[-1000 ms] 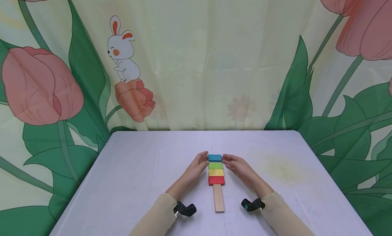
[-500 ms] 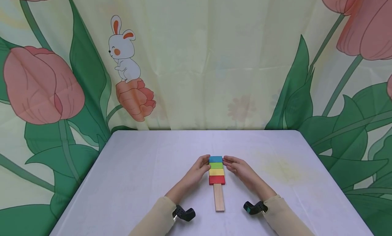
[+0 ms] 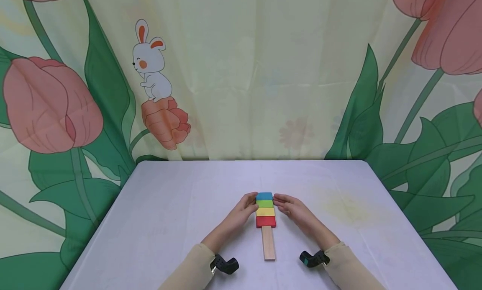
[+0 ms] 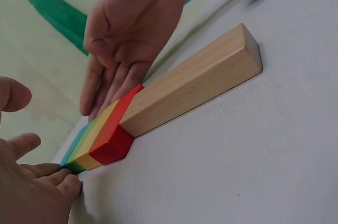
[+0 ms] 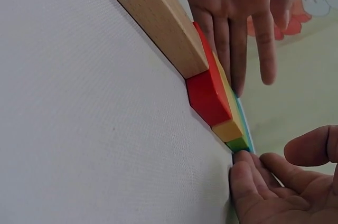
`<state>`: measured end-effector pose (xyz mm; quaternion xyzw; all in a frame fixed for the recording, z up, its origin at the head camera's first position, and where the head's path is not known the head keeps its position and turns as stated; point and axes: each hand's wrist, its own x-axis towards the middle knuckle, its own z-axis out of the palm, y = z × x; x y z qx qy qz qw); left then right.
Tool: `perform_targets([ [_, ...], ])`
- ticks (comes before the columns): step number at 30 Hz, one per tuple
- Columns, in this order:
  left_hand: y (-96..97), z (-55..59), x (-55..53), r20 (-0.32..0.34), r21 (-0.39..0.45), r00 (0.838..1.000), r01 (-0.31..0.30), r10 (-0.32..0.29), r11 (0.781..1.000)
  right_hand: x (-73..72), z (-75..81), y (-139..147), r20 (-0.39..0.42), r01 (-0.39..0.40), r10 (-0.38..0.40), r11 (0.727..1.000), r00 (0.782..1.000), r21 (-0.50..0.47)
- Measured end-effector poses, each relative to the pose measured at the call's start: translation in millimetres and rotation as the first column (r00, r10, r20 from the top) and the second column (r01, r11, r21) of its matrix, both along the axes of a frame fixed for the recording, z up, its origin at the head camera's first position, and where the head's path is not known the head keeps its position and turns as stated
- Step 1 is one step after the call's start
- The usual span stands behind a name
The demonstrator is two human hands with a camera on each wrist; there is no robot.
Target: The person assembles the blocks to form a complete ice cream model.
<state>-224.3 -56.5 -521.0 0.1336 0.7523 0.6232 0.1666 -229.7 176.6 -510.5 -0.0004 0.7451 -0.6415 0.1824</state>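
Note:
A row of wooden blocks lies on the table, pointing away from me. From the far end come a blue block [image 3: 264, 196], a green block [image 3: 265, 204], a yellow block [image 3: 265, 212] and a red block [image 3: 265, 221], set face to face. A long plain wood block [image 4: 190, 78] extends from the red one toward me. My left hand [image 3: 242, 209] lies along the row's left side, fingertips right at the blue and green blocks. Opposite it, my right hand [image 3: 295, 207] has its straight fingers beside the same far end. Neither hand curls round a block.
A white cloth covers the table [image 3: 180, 202]. Behind its far edge hangs a curtain [image 3: 233, 93] printed with tulips and a rabbit. Each wrist carries a black camera, the left wrist camera [image 3: 225, 265] and the right wrist camera [image 3: 314, 258].
The blue block has moved toward me, so the gap between it and the green block has closed. Both hands have shifted slightly nearer with it; the other blocks stay put.

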Motion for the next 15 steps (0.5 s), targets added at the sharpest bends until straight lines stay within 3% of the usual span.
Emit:
perform_targets([
  [5,-6.7,5.1,9.2,-0.035,-0.102,0.999,0.002,-0.006,0.995,10.2,3.6,2,-0.047,-0.021,0.028,0.99,0.998,0.136],
  [8,-17.6,9.3,16.0,-0.134,-0.285,0.988,0.029,-0.07,0.958,20.2,8.7,4,-0.141,-0.041,0.087,0.952,0.986,0.304],
  [10,-26.6,12.2,20.1,-0.241,-0.437,0.96,0.025,-0.144,0.899,27.6,12.3,6,-0.216,-0.032,0.129,0.914,0.968,0.404],
  [13,-40.6,16.3,25.8,-0.37,-0.631,0.894,-0.041,-0.253,0.775,39.3,17.4,9,-0.302,0.009,0.173,0.856,0.938,0.517],
  [15,-49.4,19.1,30.3,-0.427,-0.704,0.851,-0.101,-0.307,0.703,47.8,20.5,13,-0.338,0.033,0.201,0.817,0.919,0.576],
])
